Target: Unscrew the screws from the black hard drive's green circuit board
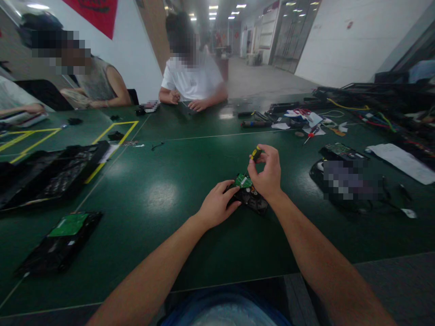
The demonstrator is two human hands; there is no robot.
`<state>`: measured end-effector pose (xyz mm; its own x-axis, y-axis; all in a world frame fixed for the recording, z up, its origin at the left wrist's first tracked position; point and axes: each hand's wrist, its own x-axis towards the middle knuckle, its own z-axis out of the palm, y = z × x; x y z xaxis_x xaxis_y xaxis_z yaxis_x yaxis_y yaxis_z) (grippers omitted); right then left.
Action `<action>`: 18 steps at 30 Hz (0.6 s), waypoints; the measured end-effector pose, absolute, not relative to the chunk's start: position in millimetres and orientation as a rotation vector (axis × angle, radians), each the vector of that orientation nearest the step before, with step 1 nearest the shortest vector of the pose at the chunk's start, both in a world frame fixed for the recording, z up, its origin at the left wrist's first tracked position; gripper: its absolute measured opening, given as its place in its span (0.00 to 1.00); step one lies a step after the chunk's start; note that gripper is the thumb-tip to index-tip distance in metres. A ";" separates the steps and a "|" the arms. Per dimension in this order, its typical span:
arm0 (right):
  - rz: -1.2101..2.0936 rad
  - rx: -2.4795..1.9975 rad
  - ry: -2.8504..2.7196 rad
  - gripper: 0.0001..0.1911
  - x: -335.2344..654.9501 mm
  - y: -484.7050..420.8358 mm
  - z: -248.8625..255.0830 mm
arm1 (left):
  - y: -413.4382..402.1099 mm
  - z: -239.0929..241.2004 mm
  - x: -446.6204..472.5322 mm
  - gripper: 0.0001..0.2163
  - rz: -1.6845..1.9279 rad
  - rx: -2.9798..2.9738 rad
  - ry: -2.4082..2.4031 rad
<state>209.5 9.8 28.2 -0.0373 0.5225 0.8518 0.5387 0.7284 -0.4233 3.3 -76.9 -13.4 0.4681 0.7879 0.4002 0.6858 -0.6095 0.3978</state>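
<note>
In front of me on the green table lies a black device (255, 202) with a green circuit board (243, 181) exposed at its far end. My left hand (217, 203) rests against its left side, fingers spread and touching the board's edge and the black housing. Above the board, my right hand (268, 174) grips a screwdriver (255, 154) by its yellow and black handle. The screwdriver stands nearly upright over the board; its tip is mostly hidden behind my fingers, so I cannot tell whether it touches a screw.
A second black unit with a green board (70, 225) lies at left, near an open black case (54, 174). At right are a dark device (346, 179), a white sheet (403, 160), a red screwdriver (311, 134) and piled cables. Two people sit across the table; another person's arm shows at far left.
</note>
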 end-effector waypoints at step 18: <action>-0.065 -0.858 -1.687 0.24 209.5 7.7 31.7 | -77.0 -13.4 3.6 0.23 0.827 2.550 1.287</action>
